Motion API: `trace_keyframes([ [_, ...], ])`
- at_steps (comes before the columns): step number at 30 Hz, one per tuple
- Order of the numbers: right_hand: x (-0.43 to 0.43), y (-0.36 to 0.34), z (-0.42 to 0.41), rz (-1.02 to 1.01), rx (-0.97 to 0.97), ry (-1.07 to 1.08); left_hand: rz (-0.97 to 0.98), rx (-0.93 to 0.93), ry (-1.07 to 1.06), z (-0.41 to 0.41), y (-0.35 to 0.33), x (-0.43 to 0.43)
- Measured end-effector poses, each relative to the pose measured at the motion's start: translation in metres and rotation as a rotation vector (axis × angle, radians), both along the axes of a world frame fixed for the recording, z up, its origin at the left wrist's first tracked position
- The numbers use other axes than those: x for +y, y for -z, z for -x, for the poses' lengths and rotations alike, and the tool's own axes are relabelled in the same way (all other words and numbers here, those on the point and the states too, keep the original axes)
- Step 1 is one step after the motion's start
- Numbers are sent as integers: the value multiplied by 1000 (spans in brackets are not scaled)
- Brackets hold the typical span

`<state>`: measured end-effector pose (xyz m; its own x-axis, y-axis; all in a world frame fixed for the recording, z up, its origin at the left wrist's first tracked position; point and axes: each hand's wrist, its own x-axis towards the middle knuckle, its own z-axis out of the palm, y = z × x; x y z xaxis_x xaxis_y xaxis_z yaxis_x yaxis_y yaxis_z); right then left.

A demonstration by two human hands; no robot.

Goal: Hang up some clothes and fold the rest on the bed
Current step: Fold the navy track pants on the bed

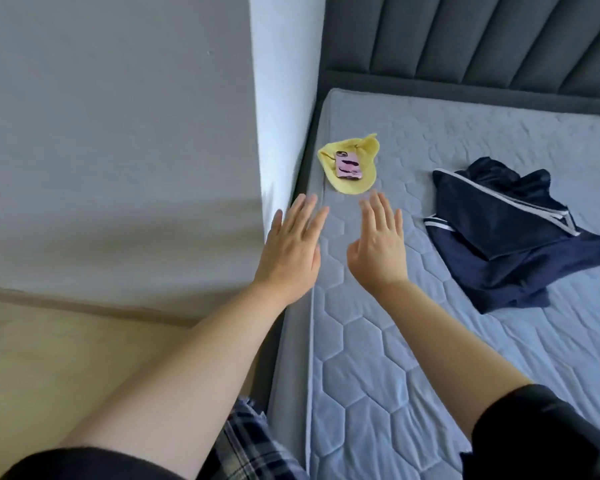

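Observation:
A dark navy garment with white stripes (510,230) lies crumpled on the right of the pale blue quilted mattress (378,358). Near the mattress's left edge a small yellow cloth (359,157) lies flat. Both my hands reach forward, fingers straight and spread, holding nothing. My left hand (291,251) hovers over the mattress's left edge. My right hand (380,244) is above the mattress just short of the yellow cloth, well left of the navy garment.
A pink patterned phone (347,165) lies on the yellow cloth. A grey padded headboard (482,43) stands at the far end. A grey wall (118,133) runs close along the bed's left side, with a strip of pale floor (66,368) below it.

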<state>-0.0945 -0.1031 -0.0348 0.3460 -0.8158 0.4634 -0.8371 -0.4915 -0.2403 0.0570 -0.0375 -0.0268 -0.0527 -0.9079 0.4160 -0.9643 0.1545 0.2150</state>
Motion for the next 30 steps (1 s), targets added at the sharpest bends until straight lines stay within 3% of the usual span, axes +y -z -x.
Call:
trace_keyframes([
  [5,-21,52,69,-263,57,151,-196,112,-7,82,58,-38],
  [9,-23,104,124,-464,121,302,-602,370,-36,137,120,-42],
  [11,-22,129,150,-546,178,373,-776,216,-48,151,151,-37],
  [13,-25,146,171,-539,196,453,-821,81,-52,154,167,-43],
  [18,-61,157,205,-424,109,668,-900,35,-47,149,179,-63],
  [22,-94,155,229,-583,-92,801,-866,40,-26,147,193,-64],
  [26,-123,139,235,-777,-139,742,-881,91,-12,143,199,-71],
  [28,-118,133,217,-824,-60,650,-862,270,-1,137,197,-73],
  [30,-104,127,196,-821,-39,549,-834,809,0,125,191,-73],
])
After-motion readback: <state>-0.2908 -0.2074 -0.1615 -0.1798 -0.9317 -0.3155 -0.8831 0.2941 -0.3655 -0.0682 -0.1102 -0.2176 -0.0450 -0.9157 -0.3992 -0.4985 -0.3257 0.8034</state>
